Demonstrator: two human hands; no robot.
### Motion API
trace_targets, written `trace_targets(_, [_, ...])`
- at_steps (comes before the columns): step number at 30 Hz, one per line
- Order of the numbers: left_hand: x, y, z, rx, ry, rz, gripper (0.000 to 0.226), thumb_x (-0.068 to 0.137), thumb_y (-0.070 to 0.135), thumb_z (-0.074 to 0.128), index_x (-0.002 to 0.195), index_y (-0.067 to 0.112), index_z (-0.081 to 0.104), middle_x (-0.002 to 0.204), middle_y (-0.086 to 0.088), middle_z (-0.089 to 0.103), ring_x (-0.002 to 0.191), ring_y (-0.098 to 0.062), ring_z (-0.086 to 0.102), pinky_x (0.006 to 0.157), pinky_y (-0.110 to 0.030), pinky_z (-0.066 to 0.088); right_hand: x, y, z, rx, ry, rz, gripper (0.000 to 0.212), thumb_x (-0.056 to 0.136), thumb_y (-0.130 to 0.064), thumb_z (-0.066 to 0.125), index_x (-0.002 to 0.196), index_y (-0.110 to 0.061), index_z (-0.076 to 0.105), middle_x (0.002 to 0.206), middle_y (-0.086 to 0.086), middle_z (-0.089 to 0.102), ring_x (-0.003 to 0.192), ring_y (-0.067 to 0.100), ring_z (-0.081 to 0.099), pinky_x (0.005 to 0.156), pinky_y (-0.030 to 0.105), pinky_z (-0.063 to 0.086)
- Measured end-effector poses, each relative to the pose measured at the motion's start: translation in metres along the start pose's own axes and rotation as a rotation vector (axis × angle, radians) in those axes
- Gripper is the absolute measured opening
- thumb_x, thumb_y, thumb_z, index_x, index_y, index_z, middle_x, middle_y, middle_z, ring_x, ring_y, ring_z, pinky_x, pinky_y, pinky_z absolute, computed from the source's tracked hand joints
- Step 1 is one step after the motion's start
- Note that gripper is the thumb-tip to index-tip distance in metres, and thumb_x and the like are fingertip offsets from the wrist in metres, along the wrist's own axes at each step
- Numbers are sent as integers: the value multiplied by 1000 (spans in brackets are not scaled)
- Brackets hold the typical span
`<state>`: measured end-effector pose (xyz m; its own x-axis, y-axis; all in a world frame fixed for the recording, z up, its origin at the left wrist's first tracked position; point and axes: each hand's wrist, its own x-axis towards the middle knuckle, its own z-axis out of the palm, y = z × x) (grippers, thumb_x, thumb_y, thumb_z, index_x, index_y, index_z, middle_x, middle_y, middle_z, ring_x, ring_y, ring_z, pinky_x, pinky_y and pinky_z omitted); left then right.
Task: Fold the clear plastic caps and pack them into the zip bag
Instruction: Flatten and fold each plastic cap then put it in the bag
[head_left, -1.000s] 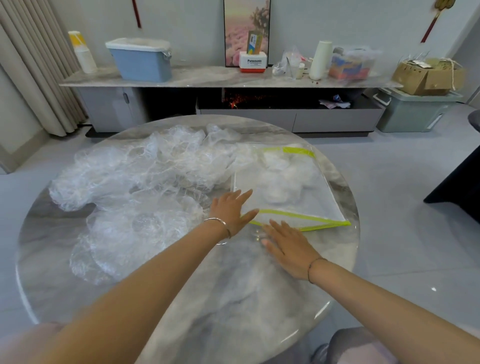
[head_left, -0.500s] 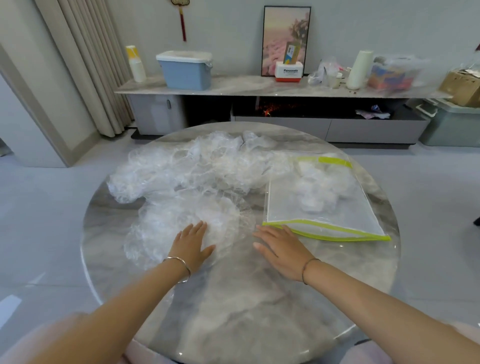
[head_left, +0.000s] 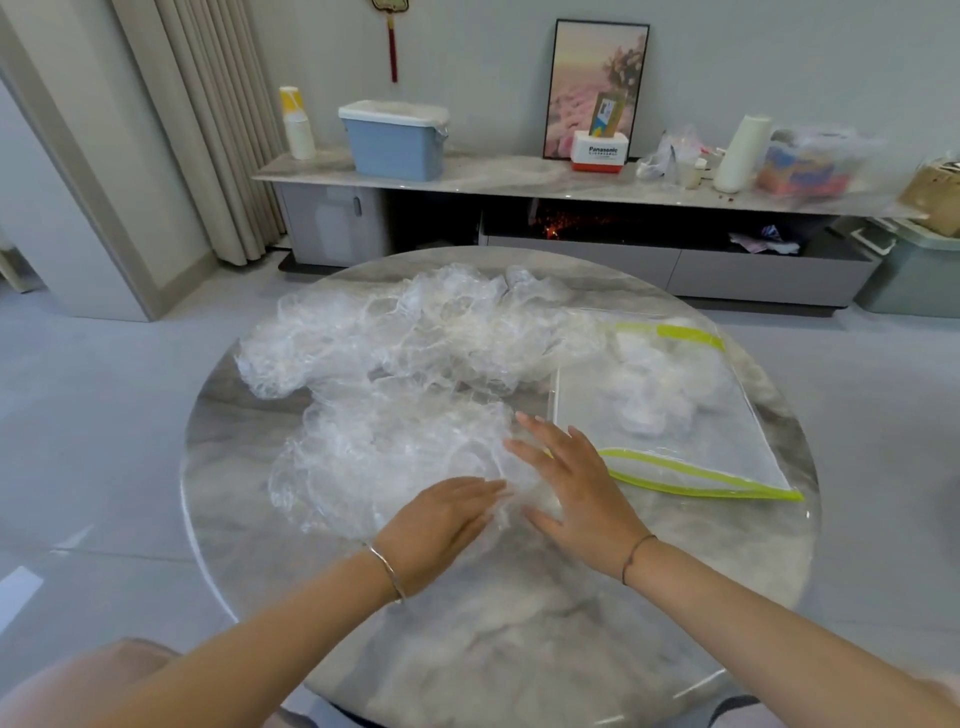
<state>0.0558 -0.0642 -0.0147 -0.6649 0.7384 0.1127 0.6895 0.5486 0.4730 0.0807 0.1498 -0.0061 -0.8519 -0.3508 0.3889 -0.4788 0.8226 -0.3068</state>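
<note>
Plastic caps (head_left: 384, 374) blur into one heap; zip bag (head_left: 675, 447) contents indistinct.

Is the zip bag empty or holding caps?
Partly filled: crumpled caps show through the zip bag toward its far end; the near part lies flat.

I count one round table (head_left: 519, 649) and two hands over it, my left hand (head_left: 441, 525) and my right hand (head_left: 576, 488). Two wrist bands: one bangle (head_left: 387, 571) left, one cord (head_left: 636, 553) right. One zip bag (head_left: 727, 457) on the right. The clear plastic caps (head_left: 395, 374) are heaped too tangled to count. On the far cabinet (head_left: 519, 182) are one blue bin (head_left: 395, 143), one framed picture (head_left: 592, 78) and one white roll (head_left: 740, 153).
</note>
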Motion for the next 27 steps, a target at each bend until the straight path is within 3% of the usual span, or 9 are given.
trace_targets(2, [0,1,6,-27,-33,39,62,97,53,13,132,21,53,137,4,52,126,-17,48,108,-25,31,-6,7,-1,-9,25,-27,27,82,-38,54,106,-26,61,139,-2,47,135,13,29,115,31,8])
trace_targets(5, [2,0,7,10,-43,74,62,93,62,19,132,27,53,138,6,51,128,-12,45,109,-26,31,-21,20,-2,-87,-25,-28,16,81,-37,54,74,-25,63,101,-8,68,112,13,49,109,27,17])
trace_targets(8, [-3,-2,4,-6,-222,-49,90,69,87,17,144,38,28,148,12,34,138,-6,24,114,-19,8,-35,27,-10,11,-115,139,6,81,-26,66,75,-26,64,85,-15,66,91,7,56,104,24,28])
trace_targets(11, [-8,-2,4,13,-298,-82,109,51,96,31,144,41,23,146,14,34,134,-4,28,116,-24,13,-53,31,-15,252,-146,394,11,82,-23,70,74,-28,66,79,-18,66,83,0,57,90,24,39])
trace_targets(14, [-11,-3,9,36,-312,-32,111,48,90,46,145,40,23,147,18,31,134,-1,26,116,-25,10,-66,34,-18,376,-143,479,9,83,-19,70,77,-26,68,80,-15,68,81,0,60,82,21,41])
trace_targets(19, [-12,-6,15,136,-334,22,102,59,81,55,145,44,16,154,19,13,142,-4,8,115,-28,-6,-75,33,-23,5,-271,71,47,77,-31,63,121,-46,51,122,-31,42,112,-13,33,100,14,18])
trace_targets(21, [-12,-7,16,148,-319,34,100,60,81,55,145,44,17,155,19,12,142,-4,8,114,-27,-6,-74,30,-16,-1,-267,-9,33,77,-35,59,109,-42,63,119,-23,52,112,-6,39,101,19,21])
trace_targets(23, [-12,-10,17,146,-290,53,98,61,81,56,145,43,22,154,20,13,139,0,11,115,-28,-3,-72,23,-12,77,-239,59,19,82,-41,55,89,-34,70,100,-18,63,101,-3,49,96,24,30])
trace_targets(27, [-10,-9,16,1,-196,31,84,61,82,53,132,37,49,140,18,42,124,4,34,109,-19,21,-56,8,-16,587,-137,501,25,92,-13,57,70,-17,66,65,-10,64,65,-3,58,70,12,42])
